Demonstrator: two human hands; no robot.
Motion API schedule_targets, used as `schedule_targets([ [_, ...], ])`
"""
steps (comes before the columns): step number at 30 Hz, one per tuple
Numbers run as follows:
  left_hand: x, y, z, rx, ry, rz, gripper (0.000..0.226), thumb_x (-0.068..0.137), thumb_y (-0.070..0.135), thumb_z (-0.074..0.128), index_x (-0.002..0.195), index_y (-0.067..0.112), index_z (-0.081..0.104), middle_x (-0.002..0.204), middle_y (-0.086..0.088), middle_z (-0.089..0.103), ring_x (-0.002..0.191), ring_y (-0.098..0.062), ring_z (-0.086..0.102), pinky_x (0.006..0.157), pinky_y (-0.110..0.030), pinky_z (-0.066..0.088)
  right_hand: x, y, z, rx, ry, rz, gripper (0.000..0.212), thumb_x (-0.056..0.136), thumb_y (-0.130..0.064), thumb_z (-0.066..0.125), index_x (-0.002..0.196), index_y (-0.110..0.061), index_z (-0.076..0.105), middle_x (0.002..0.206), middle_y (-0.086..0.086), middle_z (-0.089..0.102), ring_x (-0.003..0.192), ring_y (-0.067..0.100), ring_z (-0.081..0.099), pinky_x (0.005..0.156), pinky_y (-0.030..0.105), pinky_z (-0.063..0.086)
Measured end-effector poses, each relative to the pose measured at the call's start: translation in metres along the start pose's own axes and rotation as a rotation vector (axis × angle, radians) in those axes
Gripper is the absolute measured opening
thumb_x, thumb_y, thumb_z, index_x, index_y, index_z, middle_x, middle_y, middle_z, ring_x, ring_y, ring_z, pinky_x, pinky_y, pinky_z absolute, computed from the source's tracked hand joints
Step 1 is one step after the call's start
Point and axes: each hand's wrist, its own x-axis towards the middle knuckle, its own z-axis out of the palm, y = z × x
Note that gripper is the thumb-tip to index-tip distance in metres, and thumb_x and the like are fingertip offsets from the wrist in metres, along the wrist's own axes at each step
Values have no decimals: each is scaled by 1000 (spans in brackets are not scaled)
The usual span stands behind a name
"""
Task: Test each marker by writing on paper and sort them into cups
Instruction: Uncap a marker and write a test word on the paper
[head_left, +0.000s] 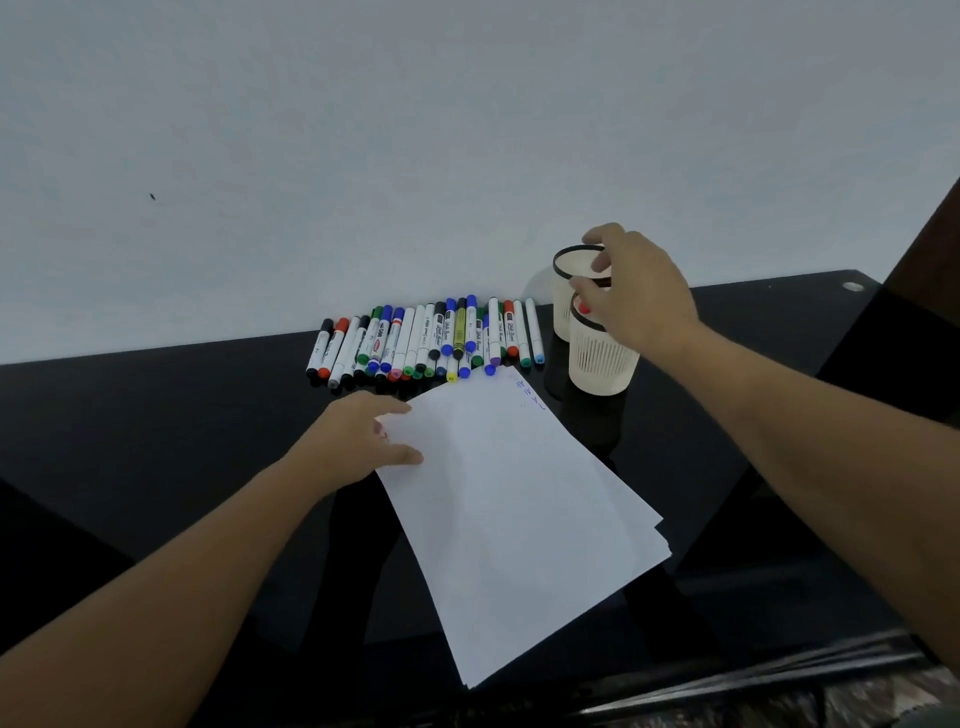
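At right of frame, your right hand (631, 291) pinches the near cup's (602, 358) rim; your left hand (358, 441), fingers spread, presses the paper (519, 509).

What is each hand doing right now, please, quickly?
Left hand: open, fingers flat on the left edge of the paper.
Right hand: over the two cups, fingers curled at their rims; whether it grips one cannot be told.
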Motion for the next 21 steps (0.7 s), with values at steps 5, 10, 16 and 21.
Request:
schedule_targets([
  [5, -11, -28, 12, -3, 101, -15, 69, 74, 64, 77, 134, 34, 60, 135, 9, 51, 124, -11, 43, 101, -31, 39, -28, -39, 26, -107, 72, -298, 24, 104, -33, 55, 126, -26, 61, 104, 1, 58, 92, 21, 57, 71, 40, 52],
  [10, -8, -40, 20, -88, 177, 27, 61, 75, 63, 76, 128, 33, 67, 137, 11, 54, 127, -9, 42, 102, -29, 32, -32, -52, 81, -157, -291, -203, 33, 106, -37, 48, 139, -36, 54, 118, 1, 58, 93, 20, 60, 74, 37, 54],
  [16, -1, -47, 28, -164, 260, 39, 56, 78, 56, 78, 128, 33, 68, 143, 13, 54, 134, -9, 40, 104, -28, 28, -16, -41, 131, -200, -433, -11, 40, 107, -45, 45, 147, -44, 50, 132, 7, 52, 94, 23, 62, 81, 38, 57],
  [21, -1, -50, 29, -181, 276, 51, 58, 76, 59, 78, 127, 35, 69, 141, 15, 54, 132, -7, 39, 102, -28, 28, -16, -38, 142, -132, -341, 19, 31, 105, -37, 56, 132, -24, 62, 121, 5, 63, 98, 22, 62, 82, 39, 58],
])
